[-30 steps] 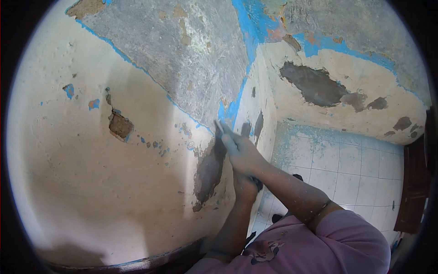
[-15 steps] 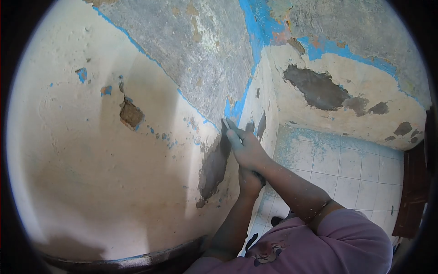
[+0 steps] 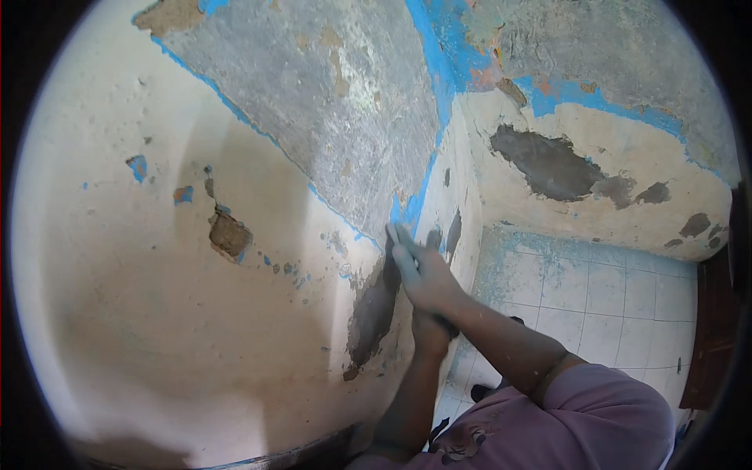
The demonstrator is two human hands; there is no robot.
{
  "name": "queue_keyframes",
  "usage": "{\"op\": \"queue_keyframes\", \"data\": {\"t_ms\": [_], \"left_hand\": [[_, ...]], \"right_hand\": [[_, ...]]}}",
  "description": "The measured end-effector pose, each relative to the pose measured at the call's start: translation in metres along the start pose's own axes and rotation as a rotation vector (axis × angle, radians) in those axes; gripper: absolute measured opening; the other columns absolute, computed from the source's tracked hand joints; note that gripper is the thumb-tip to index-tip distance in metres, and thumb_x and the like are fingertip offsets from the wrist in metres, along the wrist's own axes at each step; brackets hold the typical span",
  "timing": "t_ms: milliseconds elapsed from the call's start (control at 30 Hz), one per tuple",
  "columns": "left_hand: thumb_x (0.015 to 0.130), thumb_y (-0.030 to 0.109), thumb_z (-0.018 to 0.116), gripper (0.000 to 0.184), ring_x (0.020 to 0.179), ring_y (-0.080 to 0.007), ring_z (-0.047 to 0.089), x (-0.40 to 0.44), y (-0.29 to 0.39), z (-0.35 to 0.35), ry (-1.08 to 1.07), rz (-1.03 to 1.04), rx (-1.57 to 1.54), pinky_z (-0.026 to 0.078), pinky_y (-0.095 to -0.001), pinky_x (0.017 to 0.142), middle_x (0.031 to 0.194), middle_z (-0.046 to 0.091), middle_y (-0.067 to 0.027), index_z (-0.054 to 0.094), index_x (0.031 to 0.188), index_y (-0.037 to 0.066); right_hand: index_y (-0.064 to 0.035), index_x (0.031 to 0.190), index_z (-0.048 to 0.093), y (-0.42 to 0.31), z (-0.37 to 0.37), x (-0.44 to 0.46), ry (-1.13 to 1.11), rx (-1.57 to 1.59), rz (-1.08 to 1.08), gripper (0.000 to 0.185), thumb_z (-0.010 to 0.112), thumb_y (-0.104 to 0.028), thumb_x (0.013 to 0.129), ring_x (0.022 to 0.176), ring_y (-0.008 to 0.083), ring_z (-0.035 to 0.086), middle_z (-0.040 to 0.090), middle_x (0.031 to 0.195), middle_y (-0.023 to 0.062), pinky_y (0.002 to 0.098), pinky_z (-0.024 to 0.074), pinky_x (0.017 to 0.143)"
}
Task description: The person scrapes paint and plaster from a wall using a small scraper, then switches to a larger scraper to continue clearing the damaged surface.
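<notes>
Both of my hands are together at the wall corner, one above the other. My right hand [image 3: 431,280] is closed around a scraper [image 3: 392,233], of which only a narrow strip shows past the fingers. The strip's end meets the wall at the lower tip of the bare grey plaster [image 3: 352,117], beside a patch of blue paint [image 3: 406,208]. Just below, my left hand [image 3: 431,333] is closed round the lower end of the tool, where a dark part shows. Most of the tool is hidden by my hands.
Cream paint [image 3: 274,337] covers the lower left wall, with a deep hole [image 3: 231,234] and dark bare patches [image 3: 372,313]. The adjoining wall has a large dark patch [image 3: 548,160]. Dusty white floor tiles [image 3: 603,290] lie below, and a brown wooden piece [image 3: 711,329] stands at the right.
The view has tilted slightly, so the wall and my hands sit a little lower in it. My grip on the scraper looks the same.
</notes>
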State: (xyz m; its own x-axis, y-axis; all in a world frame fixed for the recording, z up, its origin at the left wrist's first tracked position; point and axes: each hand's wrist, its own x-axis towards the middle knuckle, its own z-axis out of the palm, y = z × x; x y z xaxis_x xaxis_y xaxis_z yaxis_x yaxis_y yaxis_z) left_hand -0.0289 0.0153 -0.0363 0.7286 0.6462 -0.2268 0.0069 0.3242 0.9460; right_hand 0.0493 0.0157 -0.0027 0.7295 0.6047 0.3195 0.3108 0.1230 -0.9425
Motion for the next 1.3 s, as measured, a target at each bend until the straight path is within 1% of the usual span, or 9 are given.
{"op": "queue_keyframes", "data": {"t_ms": [300,367,433,567,700,800,1033,1133,1300], "left_hand": [[0.09,0.024,0.044,0.024,0.057,-0.0144,0.055,0.01,-0.022,-0.004,-0.005,0.205,0.171,0.043,-0.026,0.047,0.075,0.056,-0.0071,0.055,0.096,0.003],[0.089,0.021,0.046,0.022,0.058,-0.0137,0.056,0.028,-0.029,-0.03,-0.309,-0.072,-0.282,0.044,-0.0265,0.048,0.076,0.058,-0.0084,0.055,0.096,0.002],[0.088,0.02,0.048,0.023,0.068,-0.0159,0.058,0.01,-0.014,-0.002,-0.032,0.162,0.497,0.046,-0.0275,0.055,0.082,0.059,-0.0089,0.055,0.098,0.002],[0.081,0.024,0.057,0.033,0.094,-0.0206,0.056,0.0,-0.036,0.002,-0.044,0.127,0.046,0.044,-0.0347,0.079,0.098,0.06,-0.008,0.056,0.107,0.005],[0.071,0.022,0.065,0.037,0.089,-0.0274,0.058,0.016,-0.059,-0.022,-0.193,0.297,0.797,0.045,-0.036,0.073,0.097,0.061,-0.0106,0.058,0.104,0.007],[0.072,0.011,0.066,0.023,0.074,-0.0191,0.06,-0.005,-0.036,0.012,0.04,0.421,0.048,0.047,-0.0317,0.066,0.086,0.063,-0.0082,0.059,0.092,0.003],[0.077,0.016,0.061,0.018,0.076,-0.0235,0.061,0.015,-0.027,-0.002,-0.043,0.524,0.711,0.047,-0.0356,0.068,0.08,0.064,-0.0091,0.063,0.089,0.004],[0.076,0.007,0.061,0.015,0.073,-0.0191,0.059,0.041,-0.006,0.01,0.444,-0.583,-0.016,0.047,-0.0347,0.063,0.075,0.06,-0.0061,0.06,0.09,0.003],[0.083,0.019,0.056,0.028,0.093,-0.0216,0.058,0.01,0.002,-0.01,-0.21,0.016,0.833,0.046,-0.0369,0.078,0.1,0.061,-0.0075,0.058,0.105,0.003]], "right_hand": [[0.0044,0.125,0.041,0.005,-0.008,0.009,-0.034,-0.022,-0.112,0.044,0.037,-0.026,0.094,0.1,0.0286,0.051,0.052,0.115,0.0272,0.0392,0.036,0.091],[0.0036,0.124,0.043,-0.022,-0.025,0.032,-0.217,0.069,0.381,0.042,0.037,-0.024,0.094,0.114,0.0294,0.049,0.046,0.125,0.0268,0.0351,0.0346,0.096],[0.0043,0.121,0.046,-0.017,-0.026,0.018,-0.177,0.029,0.302,0.04,0.039,-0.024,0.093,0.11,0.0316,0.052,0.047,0.123,0.0257,0.033,0.0384,0.092],[0.0037,0.116,0.05,0.009,-0.012,0.004,-0.036,-0.047,-0.1,0.039,0.043,-0.023,0.089,0.083,0.0414,0.058,0.058,0.088,0.0302,0.0397,0.0445,0.078],[0.0038,0.113,0.052,-0.005,-0.024,0.007,-0.184,-0.076,0.133,0.035,0.043,-0.022,0.091,0.084,0.0378,0.059,0.059,0.092,0.0279,0.0381,0.0441,0.078],[0.0051,0.107,0.055,-0.009,-0.018,0.003,-0.128,-0.087,0.037,0.033,0.043,-0.021,0.092,0.08,0.0344,0.061,0.059,0.092,0.0258,0.0359,0.0454,0.074],[0.0055,0.099,0.056,-0.015,-0.018,0.002,-0.08,-0.095,0.025,0.032,0.044,-0.022,0.091,0.07,0.033,0.059,0.058,0.077,0.0244,0.0368,0.0445,0.066],[0.007,0.097,0.055,-0.006,-0.008,0.007,-0.01,-0.079,-0.082,0.034,0.042,-0.024,0.092,0.067,0.0313,0.058,0.058,0.076,0.0238,0.0377,0.0435,0.064],[0.005,0.118,0.048,-0.009,-0.017,0.018,-0.097,-0.072,0.096,0.039,0.045,-0.021,0.089,0.074,0.0404,0.057,0.057,0.08,0.0273,0.0408,0.0443,0.071]]}}
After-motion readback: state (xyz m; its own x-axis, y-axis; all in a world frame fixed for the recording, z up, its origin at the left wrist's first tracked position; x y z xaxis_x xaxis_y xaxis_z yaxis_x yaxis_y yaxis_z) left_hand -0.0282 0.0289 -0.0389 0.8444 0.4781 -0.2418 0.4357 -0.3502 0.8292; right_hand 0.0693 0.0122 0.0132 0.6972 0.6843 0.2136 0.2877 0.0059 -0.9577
